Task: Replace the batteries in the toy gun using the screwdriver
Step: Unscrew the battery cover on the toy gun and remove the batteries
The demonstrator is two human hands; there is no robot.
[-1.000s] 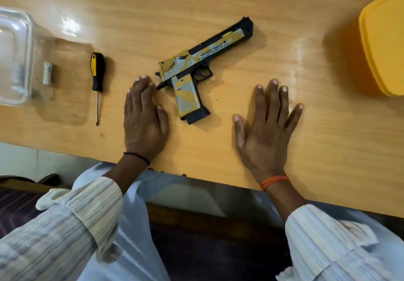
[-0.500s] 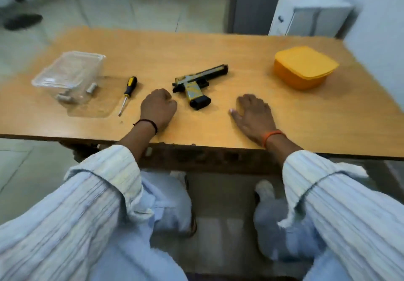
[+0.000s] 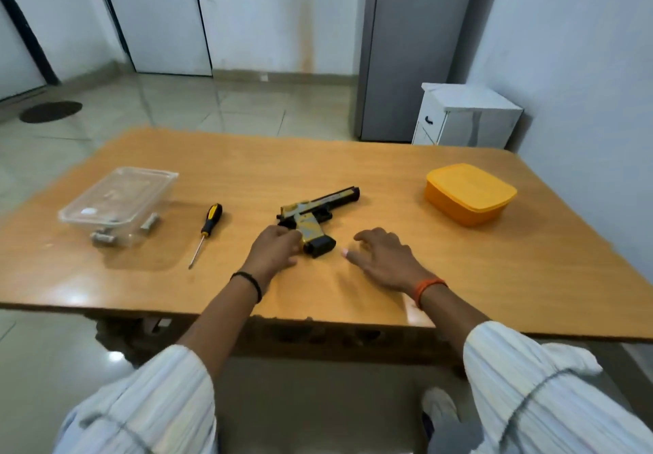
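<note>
From the head view, we have the toy gun (image 3: 318, 213) lying on its side mid-table (image 3: 388, 178), grip toward us. Our left hand (image 3: 274, 252) touches the grip's rear, fingers curling toward it; whether they clasp it yet we cannot tell. Our right hand (image 3: 383, 257) hovers relaxed beside it, holding nothing. The screwdriver (image 3: 206, 231) lies untouched to the left, near the clear container (image 3: 120, 199). We judge this the opening pickup; next we need the battery cover's screw exposed.
</note>
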